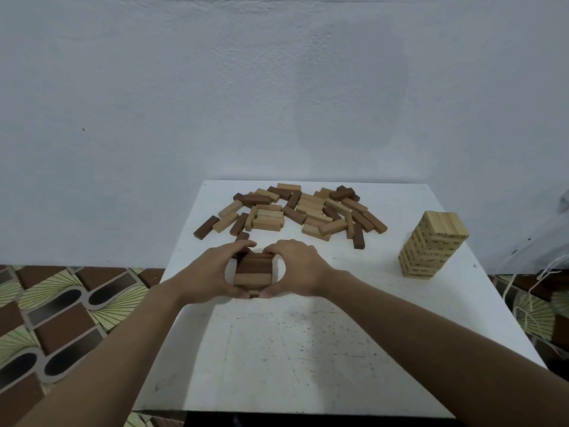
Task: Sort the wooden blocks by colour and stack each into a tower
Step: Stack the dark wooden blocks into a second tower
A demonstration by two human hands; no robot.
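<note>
**Note-taker:** You are gripping the low brown stack (254, 271) with both hands. Your left hand (212, 272) is curling round its left side and your right hand (298, 268) round its right. Your fingers are wrapping over the far edge, and your thumbs are closing in at the near edge.

**Operator:** Where is it sitting?

**Note-taker:** It is sitting just left of centre in the lower middle of the frame, on the white table (292, 349). The top layer is showing two dark blocks, with a lighter brown one nearest you. Your hands are hiding the sides, so I cannot tell the number of layers.

**Operator:** And the unsorted ones?

**Note-taker:** The loose pile (295, 211) is lying above your hands at the centre of the frame. Dark and pale blocks are lying mixed in it, mostly flat, with some overlapping. One dark block (241, 235) is lying just beyond your left fingertips.

**Operator:** The pale ones?

**Note-taker:** The pale tower (431, 245) is standing upright at the right of the frame, well apart from your hands. Its top layer is showing three blocks side by side.

**Operator:** Surroundings?

**Note-taker:** The patterned floor (61, 309) is showing at the lower left. The pale wall (277, 87) is filling the upper half. White cords (529, 303) are hanging at the right edge.
</note>
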